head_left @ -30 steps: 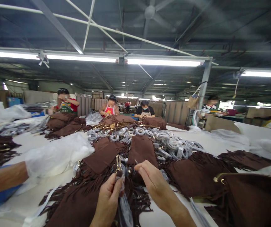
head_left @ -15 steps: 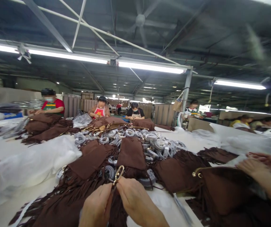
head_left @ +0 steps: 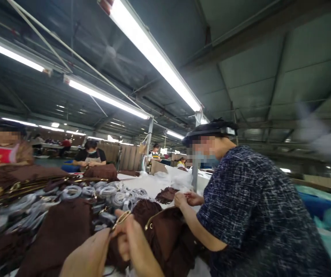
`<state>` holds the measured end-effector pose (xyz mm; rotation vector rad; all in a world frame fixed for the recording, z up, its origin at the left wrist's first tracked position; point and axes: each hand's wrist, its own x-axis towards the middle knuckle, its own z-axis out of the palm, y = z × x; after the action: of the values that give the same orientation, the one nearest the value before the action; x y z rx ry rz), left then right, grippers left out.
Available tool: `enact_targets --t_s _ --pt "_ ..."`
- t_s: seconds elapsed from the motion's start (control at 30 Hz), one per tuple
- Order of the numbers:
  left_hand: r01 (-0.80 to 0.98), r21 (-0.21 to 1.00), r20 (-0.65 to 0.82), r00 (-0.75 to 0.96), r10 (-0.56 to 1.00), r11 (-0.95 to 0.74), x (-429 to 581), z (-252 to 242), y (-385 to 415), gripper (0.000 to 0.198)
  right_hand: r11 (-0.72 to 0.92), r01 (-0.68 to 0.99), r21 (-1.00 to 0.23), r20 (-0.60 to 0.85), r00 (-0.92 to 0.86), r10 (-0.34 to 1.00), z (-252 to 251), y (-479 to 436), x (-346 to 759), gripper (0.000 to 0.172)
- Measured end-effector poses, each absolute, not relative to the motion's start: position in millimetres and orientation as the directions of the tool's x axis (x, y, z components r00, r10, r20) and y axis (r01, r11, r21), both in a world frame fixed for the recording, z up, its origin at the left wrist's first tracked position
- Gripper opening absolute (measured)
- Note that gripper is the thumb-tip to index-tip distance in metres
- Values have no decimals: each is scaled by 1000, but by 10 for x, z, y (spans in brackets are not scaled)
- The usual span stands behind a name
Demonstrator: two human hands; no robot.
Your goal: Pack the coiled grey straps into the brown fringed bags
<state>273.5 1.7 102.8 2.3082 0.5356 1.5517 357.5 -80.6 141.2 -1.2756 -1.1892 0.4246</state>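
Note:
Both of my hands are together at the bottom centre, pinched around a gold snap hook [head_left: 122, 217] whose oval loop sticks up. My left hand [head_left: 86, 254] grips its lower end, with the fingertips partly hidden. My right hand [head_left: 135, 240] has its fingers closed against the hook from the other side. Beneath and left of my hands lies a brown bag panel [head_left: 57, 231]. Coiled straps in pale wrapping [head_left: 119, 198] are heaped just beyond it. To the right, a brown bag with a gold-edged opening [head_left: 168, 231] is in a co-worker's hands.
Close on my right, a co-worker in a dark patterned shirt [head_left: 248, 207] leans over the table. Gold bars [head_left: 38, 181] and brown pieces [head_left: 100, 172] lie farther back at left. Other people sit across the table. A post [head_left: 195, 175] stands behind the co-worker's arms.
My view has swung to the right and tilted, bringing the co-worker's head and body into sight. My hands still hold the snap hook and now appear farther left.

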Motion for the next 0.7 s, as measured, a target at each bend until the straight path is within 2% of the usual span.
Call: enact_targets --t_s 0.07,0.1,0.13,0.2,0.27,0.33,0.43,0.5,0.6,0.7 --pt "3 612 701 462 544 -791 2661 1039 -16 32 368 233 -900 436 489 755 1325 -920 3685 73" --pt "-86 717 623 526 579 -692 2649 1039 -44 34 378 204 -903 427 523 737 1284 -966 3744 72" --pt "-167 808 542 584 604 -565 2656 1037 -78 37 384 187 -904 421 547 723 1250 -1005 3799 69" --pt "-265 896 441 637 632 -357 2710 1027 -152 41 380 210 -901 429 558 711 1198 -1064 3879 59" --pt "-298 909 417 647 639 -291 2779 1004 -203 43 399 278 -874 486 556 675 1166 -1100 3902 52" --pt "-296 904 427 642 637 -308 2835 967 -205 42 401 415 -817 574 514 638 1150 -1109 3875 46" --pt "-274 882 467 616 635 -382 2886 901 -114 40 332 656 -678 647 318 693 1153 -1074 3812 43" --pt "-256 863 495 595 633 -435 2910 857 -24 38 276 757 -593 656 256 710 1161 -1032 3801 43" --pt "-231 844 519 577 631 -483 2939 786 94 37 223 817 -532 677 252 691 1154 -963 3850 45" --pt "-225 833 536 550 640 -505 2964 673 175 38 233 841 -489 651 173 739 1105 -890 3916 44"
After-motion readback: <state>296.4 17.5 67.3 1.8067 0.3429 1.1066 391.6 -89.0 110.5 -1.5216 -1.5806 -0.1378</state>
